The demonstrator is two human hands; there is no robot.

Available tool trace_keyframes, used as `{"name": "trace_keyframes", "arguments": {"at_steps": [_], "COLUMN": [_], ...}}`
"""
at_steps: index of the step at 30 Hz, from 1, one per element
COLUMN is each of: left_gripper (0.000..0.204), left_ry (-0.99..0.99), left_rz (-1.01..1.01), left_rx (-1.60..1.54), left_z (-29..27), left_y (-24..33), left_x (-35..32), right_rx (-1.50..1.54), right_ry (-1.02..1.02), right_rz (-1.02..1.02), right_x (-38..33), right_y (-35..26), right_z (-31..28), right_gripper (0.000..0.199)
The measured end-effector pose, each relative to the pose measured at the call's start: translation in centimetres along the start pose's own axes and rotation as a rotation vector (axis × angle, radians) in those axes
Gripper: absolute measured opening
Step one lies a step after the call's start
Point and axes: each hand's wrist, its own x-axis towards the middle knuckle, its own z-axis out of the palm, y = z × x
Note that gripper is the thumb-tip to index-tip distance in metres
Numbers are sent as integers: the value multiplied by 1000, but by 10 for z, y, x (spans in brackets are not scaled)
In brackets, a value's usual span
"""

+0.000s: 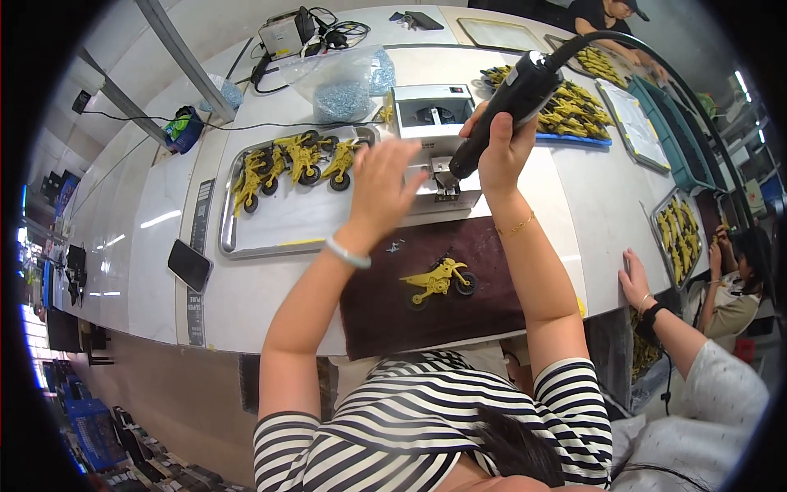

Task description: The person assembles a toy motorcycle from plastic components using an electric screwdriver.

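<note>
My right hand is wrapped round a black electric screwdriver, its cable leaving the upper end. The lower end of the screwdriver is just over the metal pick-up point of a white screw feeder; whether it touches cannot be made out. My left hand, a little blurred, hovers beside the feeder with thumb and fingers apart and nothing visible in it. On a dark brown mat in front of me lies one yellow toy motorcycle with black wheels, on its side.
Left of the feeder, a metal tray holds several yellow toy motorcycles. Bags of small blue pieces are behind it, and a phone lies left. Yellow parts are heaped at right. A co-worker's hand rests on the table's right edge.
</note>
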Motion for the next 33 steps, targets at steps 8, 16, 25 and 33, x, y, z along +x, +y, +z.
{"name": "trace_keyframes", "arguments": {"at_steps": [8,16,25,33], "left_gripper": [26,35,38,34], "left_ry": [-525,-482,-519,-464], "left_rz": [-112,-126,-115,-102], "left_rx": [-233,-287,-294,-283], "left_z": [-7,3,6,0], "left_y": [42,39,37,45], "left_x": [-84,-103,-108,-103], "right_rx": [11,-148,-59,-2], "right_ry": [-289,-130,-151,-200], "right_rz": [221,105,138,154], "right_x": [9,-5,-3,-10], "right_y": [13,13,15,20], "right_z": [-5,6,1,17], "right_gripper": [64,56,75,48]}}
